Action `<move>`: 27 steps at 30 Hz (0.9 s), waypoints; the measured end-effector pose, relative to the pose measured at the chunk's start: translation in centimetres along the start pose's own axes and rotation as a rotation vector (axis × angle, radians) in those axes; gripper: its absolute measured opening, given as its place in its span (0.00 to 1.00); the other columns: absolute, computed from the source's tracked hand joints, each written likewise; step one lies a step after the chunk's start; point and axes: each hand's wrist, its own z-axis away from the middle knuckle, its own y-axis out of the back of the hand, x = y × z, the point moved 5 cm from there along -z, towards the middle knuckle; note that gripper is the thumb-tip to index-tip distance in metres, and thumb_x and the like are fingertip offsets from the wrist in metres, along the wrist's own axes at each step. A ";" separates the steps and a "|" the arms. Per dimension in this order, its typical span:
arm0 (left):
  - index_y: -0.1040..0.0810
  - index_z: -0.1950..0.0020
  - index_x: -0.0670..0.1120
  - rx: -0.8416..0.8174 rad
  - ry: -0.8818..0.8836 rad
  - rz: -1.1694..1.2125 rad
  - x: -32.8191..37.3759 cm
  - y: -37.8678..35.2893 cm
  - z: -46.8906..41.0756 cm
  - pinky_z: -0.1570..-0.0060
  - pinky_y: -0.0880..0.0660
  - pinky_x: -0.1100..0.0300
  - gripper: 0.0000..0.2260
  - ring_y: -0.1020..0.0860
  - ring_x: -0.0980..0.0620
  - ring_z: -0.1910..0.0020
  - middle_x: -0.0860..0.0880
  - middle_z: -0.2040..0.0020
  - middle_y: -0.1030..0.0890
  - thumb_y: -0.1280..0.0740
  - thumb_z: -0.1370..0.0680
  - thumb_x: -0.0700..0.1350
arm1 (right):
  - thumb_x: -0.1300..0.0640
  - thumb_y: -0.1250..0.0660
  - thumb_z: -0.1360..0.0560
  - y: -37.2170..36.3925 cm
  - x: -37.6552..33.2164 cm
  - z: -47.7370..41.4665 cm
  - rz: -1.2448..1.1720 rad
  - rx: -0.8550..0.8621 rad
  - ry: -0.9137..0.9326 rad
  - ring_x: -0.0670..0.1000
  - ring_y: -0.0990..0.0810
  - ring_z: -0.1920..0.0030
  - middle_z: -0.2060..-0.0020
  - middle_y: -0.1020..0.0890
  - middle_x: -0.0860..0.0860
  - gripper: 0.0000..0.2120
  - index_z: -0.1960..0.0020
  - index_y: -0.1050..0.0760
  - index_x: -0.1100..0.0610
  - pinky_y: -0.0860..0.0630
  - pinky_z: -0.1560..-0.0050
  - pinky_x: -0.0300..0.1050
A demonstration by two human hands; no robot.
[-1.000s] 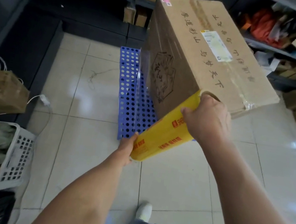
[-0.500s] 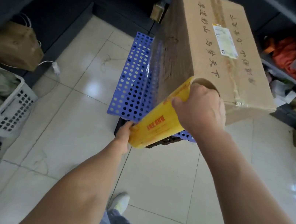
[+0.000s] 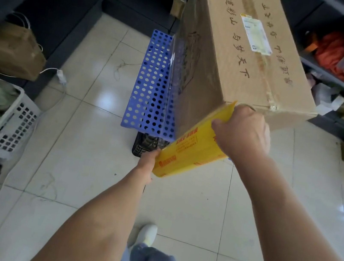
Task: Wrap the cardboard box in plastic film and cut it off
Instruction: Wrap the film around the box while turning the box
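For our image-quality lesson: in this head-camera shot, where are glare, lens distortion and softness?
Head view: glare blooms on the floor tiles; wide-angle bending curves their joints and leans the cardboard box; the plastic film shows only as faint sheen; shelf clutter at right is soft; the yellow film carton looks sharper.

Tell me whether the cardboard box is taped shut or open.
Shut. The cardboard box has its flaps flat, with tape running along the seam and over the near edge.

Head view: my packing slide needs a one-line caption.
Wrapping: left hand and right hand hold a yellow film box at a corner of the cardboard box, clear film stretched along its side.
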 end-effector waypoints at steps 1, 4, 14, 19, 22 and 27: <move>0.31 0.32 0.47 0.027 -0.018 0.004 -0.1 0.1 -0.1 0.35 0.37 0.41 0.21 0.29 0.43 0.35 0.45 0.34 0.27 0.40 0.21 0.56 | 0.49 0.38 0.23 -0.1 0.2 0.0 0.011 0.003 -0.002 0.61 0.24 0.47 0.50 0.21 0.59 0.13 0.49 0.28 0.59 0.33 0.57 0.46; 0.30 0.35 0.45 0.057 -0.053 0.021 -0.6 -0.1 -0.3 0.39 0.34 0.47 0.18 0.28 0.43 0.36 0.44 0.36 0.25 0.40 0.20 0.54 | 0.43 0.39 0.23 -0.2 1.3 -0.1 0.021 0.014 -0.001 0.62 0.24 0.46 0.48 0.22 0.60 0.21 0.44 0.28 0.61 0.34 0.57 0.47; 0.29 0.33 0.44 0.176 -0.125 0.195 -3.8 -4.8 -0.4 0.35 0.36 0.44 0.20 0.28 0.44 0.34 0.44 0.33 0.26 0.40 0.20 0.54 | 0.54 0.37 0.26 -0.8 6.4 -1.7 0.017 -0.056 0.169 0.61 0.25 0.48 0.51 0.23 0.57 0.15 0.42 0.29 0.59 0.31 0.57 0.47; 0.29 0.32 0.46 0.169 -0.168 0.264 -5.1 -7.6 -0.6 0.40 0.35 0.51 0.19 0.30 0.44 0.33 0.45 0.32 0.28 0.41 0.20 0.54 | 0.51 0.38 0.23 -0.7 8.4 -2.3 0.030 0.007 0.267 0.61 0.25 0.46 0.48 0.23 0.59 0.17 0.40 0.31 0.63 0.34 0.57 0.47; 0.34 0.28 0.46 0.201 -0.172 0.270 -5.9 -8.3 -0.8 0.34 0.37 0.48 0.22 0.33 0.43 0.31 0.44 0.29 0.31 0.42 0.19 0.56 | 0.48 0.38 0.23 -0.8 8.8 -2.6 0.055 0.030 0.285 0.62 0.25 0.45 0.47 0.23 0.60 0.20 0.39 0.30 0.63 0.32 0.55 0.48; 0.36 0.28 0.49 0.233 -0.125 0.438 -6.7 -8.8 -0.8 0.37 0.35 0.42 0.23 0.30 0.41 0.34 0.46 0.30 0.32 0.38 0.22 0.55 | 0.46 0.39 0.22 -0.5 9.1 -2.9 0.069 0.072 0.274 0.62 0.25 0.45 0.47 0.23 0.60 0.21 0.40 0.30 0.63 0.35 0.57 0.47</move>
